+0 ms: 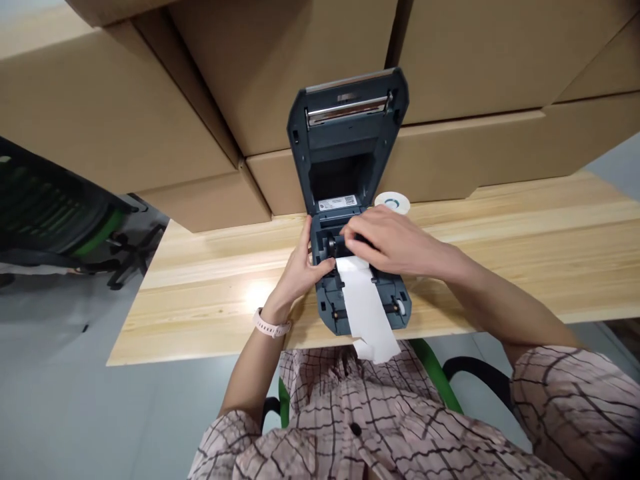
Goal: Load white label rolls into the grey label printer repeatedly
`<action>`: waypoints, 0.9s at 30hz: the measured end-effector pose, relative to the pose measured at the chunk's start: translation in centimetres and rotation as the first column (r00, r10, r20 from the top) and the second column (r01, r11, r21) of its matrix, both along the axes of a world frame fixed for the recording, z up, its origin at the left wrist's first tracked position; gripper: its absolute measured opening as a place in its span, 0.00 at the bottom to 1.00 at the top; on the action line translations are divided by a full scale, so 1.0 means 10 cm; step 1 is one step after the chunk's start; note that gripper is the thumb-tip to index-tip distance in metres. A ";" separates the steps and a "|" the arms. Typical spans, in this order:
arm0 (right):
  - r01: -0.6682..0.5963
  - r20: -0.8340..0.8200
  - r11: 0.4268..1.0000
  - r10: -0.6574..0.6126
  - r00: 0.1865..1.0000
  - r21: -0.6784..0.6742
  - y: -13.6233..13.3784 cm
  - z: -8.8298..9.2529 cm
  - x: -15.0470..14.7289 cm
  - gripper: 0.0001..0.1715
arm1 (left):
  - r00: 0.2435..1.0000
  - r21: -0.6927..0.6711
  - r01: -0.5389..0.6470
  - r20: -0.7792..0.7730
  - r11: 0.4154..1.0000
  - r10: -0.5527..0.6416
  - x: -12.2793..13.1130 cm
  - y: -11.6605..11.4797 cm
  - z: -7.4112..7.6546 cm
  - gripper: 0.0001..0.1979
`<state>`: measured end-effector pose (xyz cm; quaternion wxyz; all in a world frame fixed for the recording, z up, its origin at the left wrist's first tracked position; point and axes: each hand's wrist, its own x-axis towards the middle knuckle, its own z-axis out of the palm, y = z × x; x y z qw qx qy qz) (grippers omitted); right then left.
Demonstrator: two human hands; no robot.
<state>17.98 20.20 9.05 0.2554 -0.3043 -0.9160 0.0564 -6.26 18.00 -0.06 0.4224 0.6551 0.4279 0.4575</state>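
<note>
Working the paper strip (369, 303) in the open label printer (334, 215) with both hands.
In the head view, the printer stands mid-frame on the wooden table (200, 293), lid (346, 143) raised; the strip runs from its bay over the front edge, its lower end ragged. Doing this well probably calls for a steady printer body, light finger pressure and a strip kept straight, since it slants toward the lower right. The left hand (299, 270) spans the printer's left wall, thumb spread from the fingers, its tip just beside the strip's upper end. The right hand (395, 241), fingers curled, is just above and right of that end; whether it pinches anything cannot be told.
</note>
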 end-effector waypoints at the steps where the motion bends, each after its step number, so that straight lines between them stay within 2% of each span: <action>1: -0.073 0.083 0.993 0.081 0.993 -0.092 0.00 -0.02 -0.03 0.14 | 1.000 0.004 -0.004 -0.009 1.000 0.004 0.00 -0.01 0.01 0.56; 4: -0.196 0.184 0.930 0.262 0.947 -0.311 0.07 -0.05 -0.10 0.12 | 0.999 -0.035 -0.005 -0.040 0.999 0.004 0.01 -0.04 0.07 0.55; 7: -0.214 0.185 0.865 0.326 0.927 -0.454 0.17 0.01 -0.11 0.10 | 0.999 -0.086 0.024 -0.034 0.996 -0.027 0.01 -0.07 0.13 0.55; 10: -0.292 0.072 0.753 0.410 0.909 -0.590 0.21 0.20 0.05 0.27 | 0.994 -0.073 0.108 0.029 0.992 -0.106 -0.03 -0.06 0.18 0.56; 12: -0.405 -0.090 0.663 0.455 0.886 -0.629 0.16 0.33 0.30 0.35 | 0.988 -0.063 0.149 0.050 0.987 -0.146 -0.07 -0.05 0.18 0.55; 13: -0.466 -0.191 0.639 0.453 0.871 -0.612 0.12 0.38 0.47 0.36 | 0.987 -0.061 0.153 0.052 0.986 -0.150 -0.08 -0.05 0.18 0.54; 14: -0.519 -0.300 0.643 0.426 0.853 -0.563 0.05 0.41 0.66 0.36 | 0.988 -0.061 0.149 0.051 0.987 -0.146 -0.09 -0.05 0.18 0.54; 16: -0.566 -0.522 0.715 0.325 0.789 -0.410 -0.09 0.38 1.10 0.36 | 0.991 -0.068 0.131 0.043 0.989 -0.129 -0.10 -0.05 0.18 0.52; 18: -0.470 -0.647 0.818 0.166 0.744 -0.331 -0.22 0.23 1.53 0.33 | 0.993 -0.084 0.113 0.031 0.990 -0.111 -0.10 -0.06 0.19 0.50; 20: -0.317 -0.646 0.853 -0.031 0.762 -0.415 -0.27 0.01 1.89 0.31 | 0.995 -0.107 0.097 0.011 0.989 -0.096 -0.10 -0.08 0.20 0.50; 22: -0.198 -0.600 0.801 -0.234 0.765 -0.564 -0.24 -0.24 2.09 0.31 | 0.997 -0.127 0.076 -0.013 0.989 -0.078 -0.11 -0.08 0.23 0.49; 24: -0.135 -0.547 0.711 -0.389 0.741 -0.690 -0.14 -0.48 2.12 0.34 | 0.998 -0.136 0.058 -0.031 0.989 -0.062 -0.12 -0.09 0.24 0.49; 27: -0.125 -0.499 0.619 -0.479 0.722 -0.775 0.01 -0.79 1.89 0.42 | 0.998 -0.132 0.048 -0.030 0.990 -0.052 -0.13 -0.08 0.24 0.48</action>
